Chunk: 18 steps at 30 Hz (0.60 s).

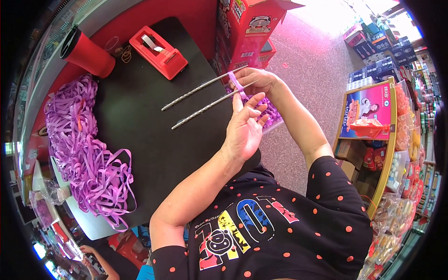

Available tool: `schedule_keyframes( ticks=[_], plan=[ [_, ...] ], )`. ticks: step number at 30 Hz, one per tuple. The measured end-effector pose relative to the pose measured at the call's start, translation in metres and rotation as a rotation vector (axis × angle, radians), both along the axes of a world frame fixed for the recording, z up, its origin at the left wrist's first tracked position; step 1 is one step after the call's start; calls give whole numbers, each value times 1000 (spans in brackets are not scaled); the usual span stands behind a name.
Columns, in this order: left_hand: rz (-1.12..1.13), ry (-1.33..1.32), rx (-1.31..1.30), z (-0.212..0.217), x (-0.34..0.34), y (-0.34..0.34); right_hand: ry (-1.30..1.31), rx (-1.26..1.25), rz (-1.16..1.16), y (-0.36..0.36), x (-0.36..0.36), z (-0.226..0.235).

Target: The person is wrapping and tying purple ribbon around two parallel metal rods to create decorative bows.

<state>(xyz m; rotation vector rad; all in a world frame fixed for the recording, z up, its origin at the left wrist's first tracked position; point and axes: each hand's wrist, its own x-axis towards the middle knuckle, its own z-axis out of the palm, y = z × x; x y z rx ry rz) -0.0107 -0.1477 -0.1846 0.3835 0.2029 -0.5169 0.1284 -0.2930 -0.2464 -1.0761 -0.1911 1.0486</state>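
While the left hand (245,133), fingers spread, touched a purple ribbon (236,83), the right hand (259,81) curled beside it, grip unclear; the ribbon spanned two rods (186,96) jutting left of both hands.

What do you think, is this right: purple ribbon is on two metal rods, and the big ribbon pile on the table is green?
Not quite: the big ribbon pile on the table is purple, not green, as the head view shows. Purple ribbon is indeed on two metal rods.
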Motion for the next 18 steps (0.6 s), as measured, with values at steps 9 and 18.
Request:
schedule_keyframes(
  ticks=[9,18],
  plan=[
    [3,36,-40,1,1,1,-58,244,54,20,3,-18],
    [3,26,-37,-3,1,-2,-717,-833,-76,-11,-11,54]
  ],
)
